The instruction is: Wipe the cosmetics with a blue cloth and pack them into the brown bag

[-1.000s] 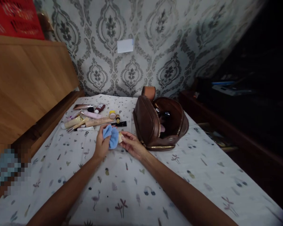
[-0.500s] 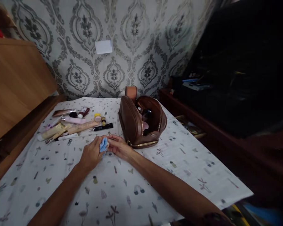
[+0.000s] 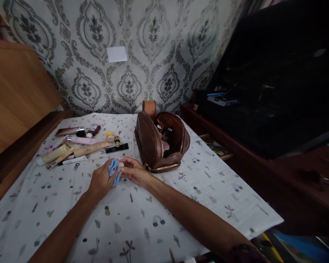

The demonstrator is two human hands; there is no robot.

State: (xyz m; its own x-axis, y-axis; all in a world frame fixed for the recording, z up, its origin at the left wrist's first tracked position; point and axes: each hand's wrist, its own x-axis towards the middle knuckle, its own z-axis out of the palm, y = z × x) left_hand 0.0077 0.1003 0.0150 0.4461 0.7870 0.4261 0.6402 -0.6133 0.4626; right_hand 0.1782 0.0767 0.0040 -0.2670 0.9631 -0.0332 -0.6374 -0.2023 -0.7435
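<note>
left hand (image 3: 101, 179): curled | right hand (image 3: 136, 173): pinching | hands: close together | forearms (image 3: 68, 221): angled inward

We see a light blue cloth (image 3: 113, 168) against a small cream-coloured item (image 3: 121, 164). Beneath, we have a white sheet (image 3: 137, 226) printed with muted flamingos, pineapples, palms and rainbows. The bag (image 3: 149, 137) is dark brown, its zip (image 3: 164, 168) gold-toned, and the strap (image 3: 149, 107) behind it tan. Among the cosmetics we make out a pale lilac tube (image 3: 83, 140), a beige tube (image 3: 91, 149), a black tube (image 3: 117, 148), a dark red bottle (image 3: 94, 129) with a white cap and a yellow-topped jar (image 3: 110, 137). Our wallpaper (image 3: 142, 33) carries dark grey damask on pale grey.
</note>
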